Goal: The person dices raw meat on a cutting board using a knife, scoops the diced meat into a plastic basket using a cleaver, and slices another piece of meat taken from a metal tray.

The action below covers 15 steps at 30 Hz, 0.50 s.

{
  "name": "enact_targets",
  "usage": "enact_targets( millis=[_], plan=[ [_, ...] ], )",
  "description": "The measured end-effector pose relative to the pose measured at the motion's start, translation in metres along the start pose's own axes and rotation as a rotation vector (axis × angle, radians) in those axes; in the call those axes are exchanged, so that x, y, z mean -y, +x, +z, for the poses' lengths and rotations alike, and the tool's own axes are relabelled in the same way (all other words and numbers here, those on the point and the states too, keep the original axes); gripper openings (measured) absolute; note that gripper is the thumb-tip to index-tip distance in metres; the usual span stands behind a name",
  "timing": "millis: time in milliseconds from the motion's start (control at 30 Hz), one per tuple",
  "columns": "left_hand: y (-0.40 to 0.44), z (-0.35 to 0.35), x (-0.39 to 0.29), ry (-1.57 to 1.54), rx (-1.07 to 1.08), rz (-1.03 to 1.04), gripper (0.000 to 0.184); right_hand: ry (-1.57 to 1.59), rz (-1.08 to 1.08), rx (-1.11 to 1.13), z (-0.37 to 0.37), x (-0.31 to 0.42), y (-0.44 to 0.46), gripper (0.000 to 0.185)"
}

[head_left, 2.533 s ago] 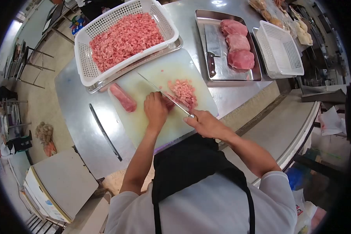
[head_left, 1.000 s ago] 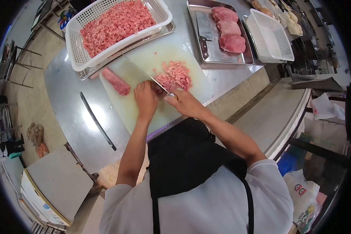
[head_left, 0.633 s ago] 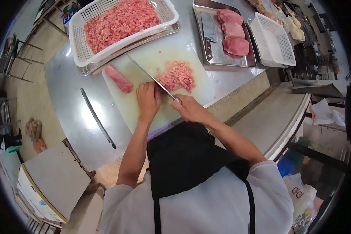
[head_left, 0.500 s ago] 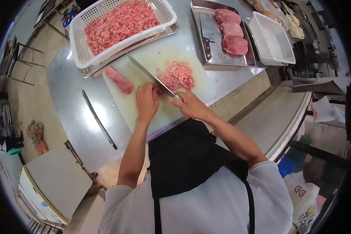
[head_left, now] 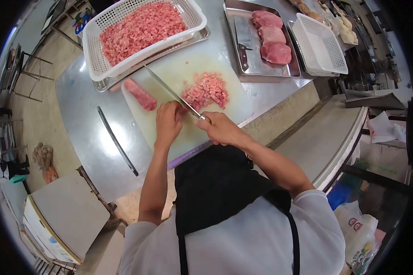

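My right hand (head_left: 221,127) is closed around the handle of a long knife (head_left: 166,87), whose blade slants away to the far left over the cutting board (head_left: 234,98). Close to the blade, my left hand (head_left: 169,123) has its fingers curled down on a piece of raw meat (head_left: 182,110), mostly hidden by fingers and blade. A heap of diced meat (head_left: 207,90) lies on the blade's right side. Left of the knife rests a thick uncut strip of meat (head_left: 140,94).
A white basket (head_left: 94,55) full of diced meat stands behind the board. A metal tray (head_left: 257,68) holds a cleaver (head_left: 243,41) and three meat slabs (head_left: 275,39). Farther right is another white basket (head_left: 321,46). A dark narrow strip (head_left: 117,140) lies on the metal table (head_left: 78,119).
Both hands and the knife have shifted slightly left. The blade now lies a little farther left, beside the left fingers. The diced heap reaches a bit farther left.
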<state>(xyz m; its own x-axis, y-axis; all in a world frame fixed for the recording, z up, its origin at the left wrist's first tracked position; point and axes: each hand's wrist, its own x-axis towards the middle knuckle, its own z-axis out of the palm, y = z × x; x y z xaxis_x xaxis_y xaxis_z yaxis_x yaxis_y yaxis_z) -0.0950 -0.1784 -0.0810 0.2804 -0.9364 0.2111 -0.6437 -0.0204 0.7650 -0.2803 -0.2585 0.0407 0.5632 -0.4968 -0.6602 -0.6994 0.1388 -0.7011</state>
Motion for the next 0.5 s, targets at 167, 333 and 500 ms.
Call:
enact_targets(
  millis=[167, 333, 500],
  plan=[
    [0.000, -0.003, -0.005, 0.073, -0.001, 0.013, 0.018, 0.015, -0.162, -0.075, 0.011, -0.017, 0.029, 0.048],
    [-0.003, -0.005, -0.004, 0.086, -0.023, 0.065, 0.016, -0.010, -0.227, -0.107, 0.022, -0.020, 0.022, 0.047],
    [-0.004, -0.008, 0.004, 0.025, 0.003, 0.056, 0.017, -0.011, -0.117, -0.055, 0.014, -0.002, 0.017, 0.048]
  ],
)
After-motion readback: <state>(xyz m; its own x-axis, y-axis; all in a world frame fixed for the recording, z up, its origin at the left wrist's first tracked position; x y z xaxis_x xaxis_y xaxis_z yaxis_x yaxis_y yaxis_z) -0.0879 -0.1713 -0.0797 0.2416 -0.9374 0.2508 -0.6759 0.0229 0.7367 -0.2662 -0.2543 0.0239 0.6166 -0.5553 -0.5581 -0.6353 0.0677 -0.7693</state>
